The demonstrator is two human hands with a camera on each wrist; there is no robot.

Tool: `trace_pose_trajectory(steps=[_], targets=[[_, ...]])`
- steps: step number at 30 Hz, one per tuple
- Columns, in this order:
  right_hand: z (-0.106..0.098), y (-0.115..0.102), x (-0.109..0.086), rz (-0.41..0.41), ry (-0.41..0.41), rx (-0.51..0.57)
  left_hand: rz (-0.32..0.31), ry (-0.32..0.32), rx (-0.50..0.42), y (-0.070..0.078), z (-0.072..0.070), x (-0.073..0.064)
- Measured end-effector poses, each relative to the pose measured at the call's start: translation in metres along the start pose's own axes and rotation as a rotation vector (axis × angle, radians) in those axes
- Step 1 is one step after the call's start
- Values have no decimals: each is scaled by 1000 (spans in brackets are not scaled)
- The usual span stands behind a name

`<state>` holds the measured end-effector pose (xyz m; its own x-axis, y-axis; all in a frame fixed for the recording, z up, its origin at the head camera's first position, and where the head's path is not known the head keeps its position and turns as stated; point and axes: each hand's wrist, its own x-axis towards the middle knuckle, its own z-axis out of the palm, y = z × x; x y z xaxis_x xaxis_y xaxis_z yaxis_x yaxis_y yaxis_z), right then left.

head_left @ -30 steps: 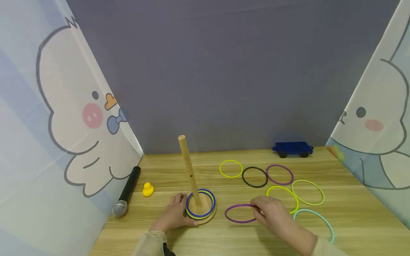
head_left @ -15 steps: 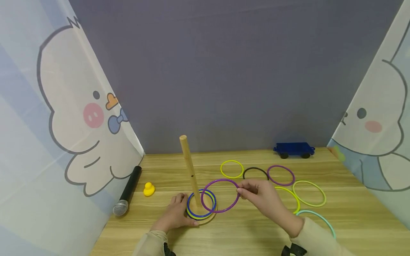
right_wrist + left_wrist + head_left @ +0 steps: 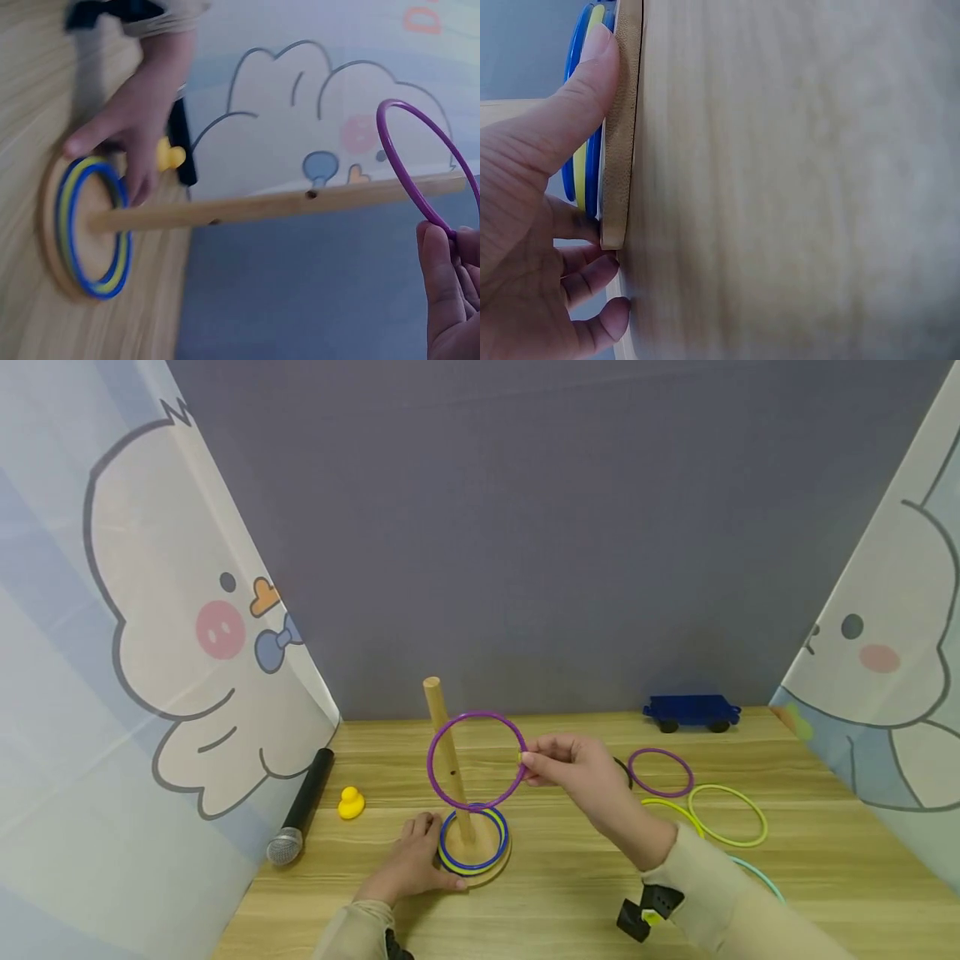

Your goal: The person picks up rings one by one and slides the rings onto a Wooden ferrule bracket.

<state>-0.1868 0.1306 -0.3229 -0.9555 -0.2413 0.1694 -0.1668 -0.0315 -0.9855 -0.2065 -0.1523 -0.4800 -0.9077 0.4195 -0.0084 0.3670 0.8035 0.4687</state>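
Note:
In the head view my right hand (image 3: 577,777) pinches the right edge of a purple ring (image 3: 429,762) between thumb and fingers. The ring is tilted up in the air and overlaps the upright wooden post (image 3: 437,697); its near edge passes in front of the post. In the right wrist view, the purple ring (image 3: 401,166) is beside the post's top end. My left hand (image 3: 408,864) grips the round wooden base (image 3: 619,180) at its left side, thumb over the rim and fingers curled at the edge. Blue and yellow-green rings (image 3: 506,839) lie stacked on the base around the post.
Right of the stand lie another purple ring (image 3: 692,774), a yellow-green ring (image 3: 765,827), and partly hidden yellow, black and teal rings. A blue toy wagon (image 3: 692,712) stands at the back. On the left are a yellow duck (image 3: 351,803) and a microphone (image 3: 307,802).
My right hand has lifted the purple ring off the table and moved it up and left to the post, tilting it upward. The left hand stays on the base.

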Motion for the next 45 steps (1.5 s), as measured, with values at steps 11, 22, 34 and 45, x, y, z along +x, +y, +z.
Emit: trace_pose_trajectory(steps=[11, 22, 34, 45], targets=[[22, -20, 26, 5, 28, 220, -4, 8, 1, -2, 4, 2], [30, -7, 33, 150, 100, 308, -4, 0, 13, -3, 7, 4], [28, 66, 17, 273, 79, 210, -3, 15, 5, -2, 4, 3], [31, 134, 2, 343, 84, 164, 9, 28, -11, -1, 1, 1]])
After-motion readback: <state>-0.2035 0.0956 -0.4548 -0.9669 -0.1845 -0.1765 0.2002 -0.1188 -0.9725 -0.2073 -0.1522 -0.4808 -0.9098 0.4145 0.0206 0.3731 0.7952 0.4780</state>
